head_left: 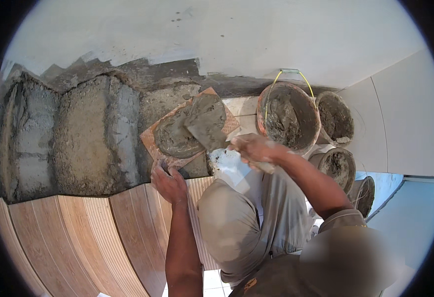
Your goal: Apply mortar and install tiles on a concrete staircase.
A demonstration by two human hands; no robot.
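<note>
Tile, reddish-brown and lying back-side up, sits tilted against the rough stair step, partly coated with grey mortar. Nearest the camera, the person's bent knee in grey trousers fills the lower centre, with ribbed wood-look tiles already covering the tread to the left. Left hand grips the tile's lower edge, fingers curled over the rim and pinching it. Right hand is closed around the handle of a trowel, fingers wrapped tight; the blade, smeared with mortar, lies flat on the tile's upper half. Beyond the tile, the bare cement riser shows coarse, uneven patches. To the right stand four mortar-caked containers: an orange bucket with a yellow handle, and three smaller tubs just beside it. Farthest back, a pale plastered wall spans the upper frame.
</note>
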